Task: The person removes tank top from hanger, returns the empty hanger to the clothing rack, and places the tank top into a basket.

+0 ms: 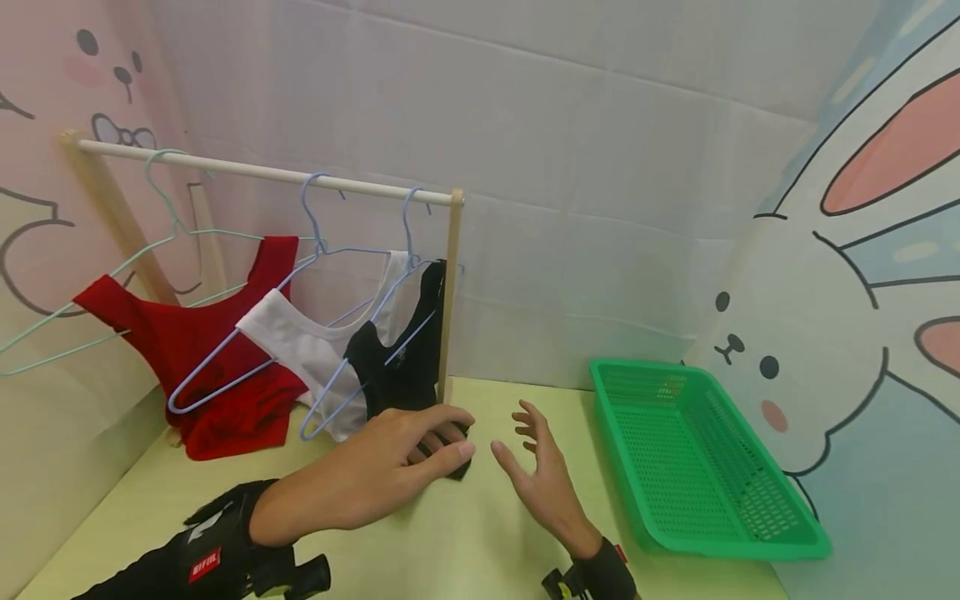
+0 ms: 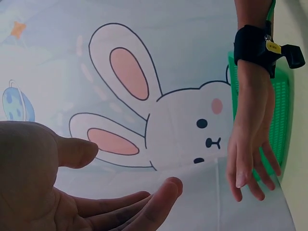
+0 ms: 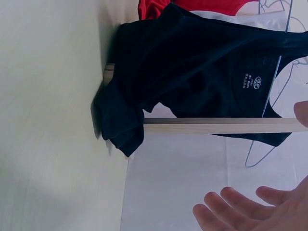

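Observation:
A black tank top (image 3: 211,72) hangs from a blue hanger (image 1: 408,225) at the right end of the rack, its hem bunched near the table in the right wrist view. In the head view my left hand (image 1: 390,467) is in front of its lower part and hides some of it. The left wrist view shows thumb and fingers apart with nothing between them. My right hand (image 1: 543,483) is over the table, right of the rack, fingers loosely bent and holding nothing. Left of the black top hang a white top (image 1: 300,342) and a red top (image 1: 217,358).
The garment rack has a pale rail (image 1: 247,169) and a wooden post (image 1: 450,292) beside the black top. At the right on the yellowish table (image 1: 480,550) stands a green plastic basket (image 1: 637,492). Behind is a pale curtain (image 1: 562,250) with rabbit drawings at both sides.

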### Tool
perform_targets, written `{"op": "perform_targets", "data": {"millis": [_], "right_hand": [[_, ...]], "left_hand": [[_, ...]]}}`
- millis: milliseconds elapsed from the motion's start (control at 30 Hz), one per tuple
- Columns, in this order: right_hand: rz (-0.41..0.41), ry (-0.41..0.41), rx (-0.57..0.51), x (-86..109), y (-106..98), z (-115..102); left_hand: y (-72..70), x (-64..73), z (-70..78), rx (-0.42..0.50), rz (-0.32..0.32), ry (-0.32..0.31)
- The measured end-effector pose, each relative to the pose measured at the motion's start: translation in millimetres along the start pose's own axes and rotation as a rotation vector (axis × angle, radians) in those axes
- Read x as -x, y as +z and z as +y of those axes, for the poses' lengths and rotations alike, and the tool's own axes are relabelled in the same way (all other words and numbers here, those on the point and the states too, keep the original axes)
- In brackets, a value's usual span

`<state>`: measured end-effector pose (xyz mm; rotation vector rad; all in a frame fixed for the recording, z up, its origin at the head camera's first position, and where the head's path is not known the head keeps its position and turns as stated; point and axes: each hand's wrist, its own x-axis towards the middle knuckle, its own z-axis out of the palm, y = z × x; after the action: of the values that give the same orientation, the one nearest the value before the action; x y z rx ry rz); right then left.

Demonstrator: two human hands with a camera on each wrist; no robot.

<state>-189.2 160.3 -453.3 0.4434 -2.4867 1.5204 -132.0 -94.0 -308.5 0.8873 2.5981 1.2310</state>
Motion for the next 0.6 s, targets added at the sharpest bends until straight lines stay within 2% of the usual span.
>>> {"op": "perform_targets", "data": {"millis": [233, 467, 600], "right_hand": [[0.001, -0.005, -0.008, -5.5, 2, -3], [0.006, -0.04, 0.0, -8.9, 4, -10], [0.0, -0.054, -0.004, -8.9, 5, -15]], "left_hand": [[-15.1, 11.9, 9.8, 0.024, -0.014, 0.031], [-31.1, 18.1, 15.5, 0.025, 0.059, 0.106], [-45.9, 22.2, 21.9, 0.022, 0.076, 0.104]]}}
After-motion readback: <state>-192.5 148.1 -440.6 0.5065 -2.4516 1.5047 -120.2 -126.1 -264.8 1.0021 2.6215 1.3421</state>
